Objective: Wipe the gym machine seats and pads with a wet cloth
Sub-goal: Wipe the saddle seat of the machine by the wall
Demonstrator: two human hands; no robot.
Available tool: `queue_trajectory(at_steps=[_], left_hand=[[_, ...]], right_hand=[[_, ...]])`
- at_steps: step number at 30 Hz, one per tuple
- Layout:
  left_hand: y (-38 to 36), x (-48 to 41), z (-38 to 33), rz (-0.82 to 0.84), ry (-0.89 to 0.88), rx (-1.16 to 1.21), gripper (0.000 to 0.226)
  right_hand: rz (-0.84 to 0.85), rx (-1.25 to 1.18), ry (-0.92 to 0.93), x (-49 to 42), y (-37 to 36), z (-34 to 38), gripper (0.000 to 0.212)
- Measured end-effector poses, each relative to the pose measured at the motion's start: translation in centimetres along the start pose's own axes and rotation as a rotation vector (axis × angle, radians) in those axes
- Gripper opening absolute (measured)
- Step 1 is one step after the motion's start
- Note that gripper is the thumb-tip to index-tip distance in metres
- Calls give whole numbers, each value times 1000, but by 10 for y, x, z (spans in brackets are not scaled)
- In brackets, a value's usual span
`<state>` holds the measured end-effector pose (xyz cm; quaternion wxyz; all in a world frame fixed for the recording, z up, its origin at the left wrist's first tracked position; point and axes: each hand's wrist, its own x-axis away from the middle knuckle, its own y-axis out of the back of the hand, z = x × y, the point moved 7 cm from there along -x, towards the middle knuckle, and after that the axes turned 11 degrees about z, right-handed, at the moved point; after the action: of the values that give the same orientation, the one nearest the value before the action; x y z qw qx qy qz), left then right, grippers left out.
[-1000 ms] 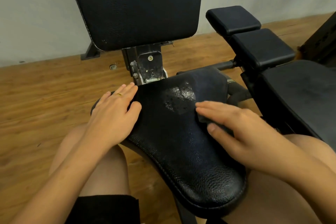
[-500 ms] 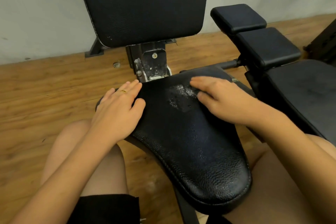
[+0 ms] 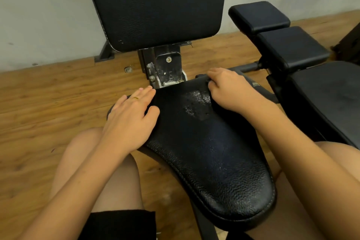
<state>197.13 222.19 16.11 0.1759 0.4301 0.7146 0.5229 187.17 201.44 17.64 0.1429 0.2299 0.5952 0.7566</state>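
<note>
A black leather seat of a gym bench lies between my knees, with a wet, speckled patch near its far end. My right hand sits at the seat's far right corner, its fingers curled on a dark cloth that blends with the leather; most of the cloth is hidden under the hand. My left hand rests flat on the seat's left edge, fingers straight, a ring on one finger. The black backrest pad rises just behind the seat.
A metal hinge bracket joins seat and backrest. To the right stands a second bench with two small black pads and a larger seat. Wooden floor lies on the left, a grey wall behind.
My right hand has slid the cloth from the middle right of the seat up to its far right corner, and its fingers have curled. The left hand has stayed in place.
</note>
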Motion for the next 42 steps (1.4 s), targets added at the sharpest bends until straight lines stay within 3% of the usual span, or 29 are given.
queue_trajectory(at_steps=[6,8,17,21,26,29,35,42], left_hand=[[-1,1,4,-14,-5,7,53],[-2,0,5,-18,-7,8,53],[-1,0,3,8,1,-3,53],[-1,2,0,13,-3,-16,54],[-1,2,2,-1,1,-5,53],[-1,2,3,1,5,-2,53],[0,2,1,8,9,-10,53],[-1,2,0,-7,-9,2,54]], right_hand=[[18,-141,234,110,6,33,41],[56,-199,231,121,3,30,49],[130,-137,80,-6,-2,11,19],[99,-140,109,32,4,17,30],[99,-311,373,112,4,23,39],[101,-394,366,92,4,11,35],[219,-210,384,7,0,18,40],[356,-227,468,32,15,-22,41]])
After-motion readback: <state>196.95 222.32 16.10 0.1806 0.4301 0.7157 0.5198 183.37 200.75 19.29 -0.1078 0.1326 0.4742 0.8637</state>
